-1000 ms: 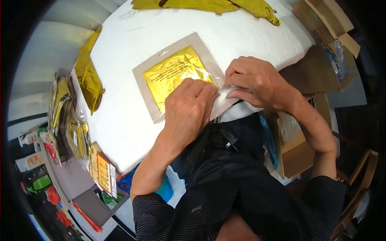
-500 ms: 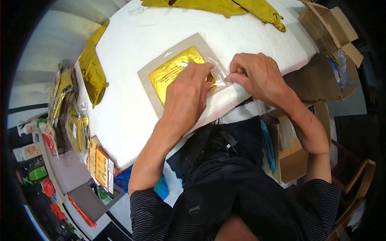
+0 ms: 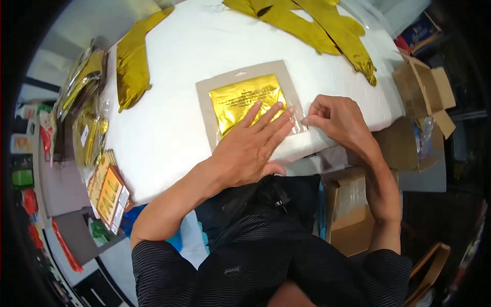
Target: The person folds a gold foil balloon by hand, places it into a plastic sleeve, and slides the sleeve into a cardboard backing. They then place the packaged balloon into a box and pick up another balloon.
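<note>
A flat package (image 3: 206, 105) with a grey border lies on the white padded surface (image 3: 169, 77). Inside it is a folded gold foil item (image 3: 245, 97) with dark printed text. My left hand (image 3: 250, 146) lies over the lower part of the package, palm down and fingers spread. At the package's lower right corner, my right hand (image 3: 335, 120) has its thumb and index finger pinched together on the edge of the clear plastic.
Gold foil pieces lie at the top (image 3: 302, 30) and upper left (image 3: 134, 61). Bagged gold items (image 3: 89, 133) and a stack of printed cards (image 3: 111, 194) are at the left edge. Open cardboard boxes (image 3: 422, 92) stand at the right.
My left hand has gone from bent fingers near the package's opening to lying flat with fingers spread. The view has shifted, and the package sits straighter in it. My right hand stays pinched.
</note>
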Tool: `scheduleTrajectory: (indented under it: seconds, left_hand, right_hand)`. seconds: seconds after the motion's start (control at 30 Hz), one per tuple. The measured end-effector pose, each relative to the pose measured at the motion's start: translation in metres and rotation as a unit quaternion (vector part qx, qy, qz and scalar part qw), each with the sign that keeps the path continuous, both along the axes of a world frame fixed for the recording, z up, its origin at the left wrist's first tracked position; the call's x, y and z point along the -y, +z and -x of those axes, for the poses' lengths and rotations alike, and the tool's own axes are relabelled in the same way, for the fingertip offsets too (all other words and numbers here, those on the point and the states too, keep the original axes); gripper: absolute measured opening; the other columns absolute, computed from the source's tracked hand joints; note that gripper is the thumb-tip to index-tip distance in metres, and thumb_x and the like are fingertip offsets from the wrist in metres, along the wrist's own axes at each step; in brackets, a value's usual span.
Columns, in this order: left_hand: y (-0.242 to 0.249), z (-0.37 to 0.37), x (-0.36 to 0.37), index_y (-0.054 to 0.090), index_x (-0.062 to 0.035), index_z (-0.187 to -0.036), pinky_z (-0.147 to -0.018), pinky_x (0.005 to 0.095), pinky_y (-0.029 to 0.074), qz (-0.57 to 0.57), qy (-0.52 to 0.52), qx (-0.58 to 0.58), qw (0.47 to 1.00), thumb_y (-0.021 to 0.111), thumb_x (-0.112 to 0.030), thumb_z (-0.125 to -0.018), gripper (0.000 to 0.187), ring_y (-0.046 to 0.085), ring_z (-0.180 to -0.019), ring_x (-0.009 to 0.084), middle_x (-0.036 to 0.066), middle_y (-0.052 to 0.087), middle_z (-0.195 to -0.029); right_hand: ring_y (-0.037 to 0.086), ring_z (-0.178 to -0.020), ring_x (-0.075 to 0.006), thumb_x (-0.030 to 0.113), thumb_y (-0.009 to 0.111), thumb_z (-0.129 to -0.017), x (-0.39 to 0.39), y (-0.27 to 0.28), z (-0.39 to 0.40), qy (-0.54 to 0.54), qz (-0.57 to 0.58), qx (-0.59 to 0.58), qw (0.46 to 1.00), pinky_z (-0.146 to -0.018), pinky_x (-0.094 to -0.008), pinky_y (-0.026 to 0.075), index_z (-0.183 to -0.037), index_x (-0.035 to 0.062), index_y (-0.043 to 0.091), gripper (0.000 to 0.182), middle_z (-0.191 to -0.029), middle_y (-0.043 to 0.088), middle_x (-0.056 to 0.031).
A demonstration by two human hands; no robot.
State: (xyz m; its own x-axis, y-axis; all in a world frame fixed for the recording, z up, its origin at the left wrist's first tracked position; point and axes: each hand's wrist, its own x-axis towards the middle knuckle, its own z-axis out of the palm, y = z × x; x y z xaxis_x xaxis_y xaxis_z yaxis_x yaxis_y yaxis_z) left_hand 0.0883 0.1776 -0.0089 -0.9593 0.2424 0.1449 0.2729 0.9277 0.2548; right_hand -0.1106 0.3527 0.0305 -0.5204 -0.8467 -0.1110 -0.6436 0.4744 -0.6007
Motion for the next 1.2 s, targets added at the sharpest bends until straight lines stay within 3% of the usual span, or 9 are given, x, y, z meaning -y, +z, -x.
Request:
scheduleTrajectory:
  seconds: [0.13,0.3,0.47,0.57,0.63,0.7,0.77,0.9,1.2]
  left_hand:
    - [0.0,-0.001,0.0,0.033,0.0019,-0.159,-0.131,0.0535,0.012,-0.007,-0.005,0.0,1.0,0.061,-0.06,-0.093,0.095,0.02,-0.159,0.0363,0.019,0.029,-0.169]
    - [-0.002,-0.004,0.0,0.032,0.0044,-0.158,-0.131,0.053,0.013,-0.023,-0.006,-0.031,0.999,0.065,-0.058,-0.091,0.097,0.022,-0.159,0.0351,0.021,0.033,-0.167]
    - [-0.004,-0.006,0.004,0.033,0.0027,-0.158,-0.13,0.0515,0.018,-0.094,0.004,-0.059,0.994,0.067,-0.053,-0.093,0.093,0.028,-0.157,0.0358,0.022,0.035,-0.165]
    - [0.002,-0.007,0.015,0.038,0.0004,-0.157,-0.128,0.0481,0.026,-0.261,-0.007,-0.089,0.961,0.068,-0.035,-0.099,0.074,0.035,-0.154,0.0339,0.021,0.04,-0.162]
    - [0.014,-0.011,0.027,0.048,-0.0053,-0.151,-0.116,0.0454,0.044,-0.361,0.067,-0.212,0.906,0.077,-0.017,-0.092,0.067,0.054,-0.139,0.0351,0.019,0.055,-0.15]
    - [0.024,-0.023,0.047,0.053,-0.0059,-0.148,-0.104,0.0346,0.051,-0.398,0.137,-0.307,0.854,0.07,-0.011,-0.097,0.054,0.063,-0.123,0.0231,0.013,0.062,-0.142]
    - [0.037,-0.025,0.064,0.052,0.0028,-0.14,-0.114,0.0434,0.049,-0.43,0.157,-0.376,0.806,0.051,-0.016,-0.109,0.037,0.06,-0.133,0.0286,0.02,0.063,-0.139]
    - [0.036,-0.029,0.085,0.053,0.0028,-0.139,-0.112,0.0402,0.048,-0.435,0.213,-0.401,0.777,0.059,-0.023,-0.108,0.041,0.061,-0.131,0.0271,0.02,0.063,-0.138]
    - [0.046,-0.004,0.091,0.051,0.0039,-0.144,-0.11,0.0396,0.049,-0.456,0.242,-0.231,0.825,0.079,-0.039,-0.094,0.072,0.062,-0.129,0.0277,0.02,0.065,-0.138]
  right_hand:
    - [0.064,-0.075,-0.0107,0.016,0.08,-0.091,0.026,-0.004,0.028,0.009,0.078,0.071,0.994,-0.073,-0.0276,0.053,-0.099,0.0003,0.072,0.019,-0.081,0.071,-0.0073]
    - [0.069,-0.085,-0.0194,0.025,0.077,-0.093,0.096,-0.02,0.041,0.085,0.218,-0.215,0.948,-0.083,-0.0348,0.055,-0.108,0.0004,0.073,0.03,-0.086,0.071,-0.0099]
    - [0.07,-0.086,-0.0238,0.037,0.078,-0.091,0.129,0.007,0.042,0.096,-0.022,-0.127,0.987,-0.079,-0.0369,0.054,-0.105,0.0019,0.076,0.038,-0.094,0.076,-0.0126]
    - [0.065,-0.081,-0.0149,0.034,0.078,-0.092,0.127,0.013,0.062,0.124,-0.026,0.007,0.992,-0.076,-0.0325,0.053,-0.104,0.0028,0.076,0.034,-0.088,0.073,-0.0064]
    - [0.061,-0.081,-0.0118,0.03,0.076,-0.095,0.111,0.033,0.054,0.108,0.053,-0.005,0.993,-0.075,-0.0295,0.05,-0.102,0.0014,0.074,0.029,-0.088,0.069,-0.003]
    - [0.057,-0.081,-0.0086,0.025,0.074,-0.098,0.088,0.06,0.039,0.089,0.13,-0.014,0.987,-0.075,-0.0264,0.048,-0.099,0.0001,0.072,0.025,-0.088,0.066,0.0004]
    - [0.061,-0.084,-0.0085,0.014,0.07,-0.1,0.064,0.084,0.023,0.086,0.261,-0.107,0.955,-0.077,-0.0245,0.05,-0.104,-0.0008,0.072,0.015,-0.091,0.069,-0.0005]
    - [0.068,-0.09,-0.0101,0.007,0.067,-0.102,0.035,0.086,-0.007,0.047,0.318,-0.258,0.911,-0.081,-0.0256,0.053,-0.108,-0.0017,0.071,0.011,-0.094,0.074,-0.0055]
    - [0.054,-0.082,-0.0028,0.011,0.064,-0.106,0.023,0.078,0.01,0.02,0.288,-0.083,0.954,-0.074,-0.0179,0.044,-0.107,-0.0037,0.069,0.016,-0.092,0.063,0.0049]
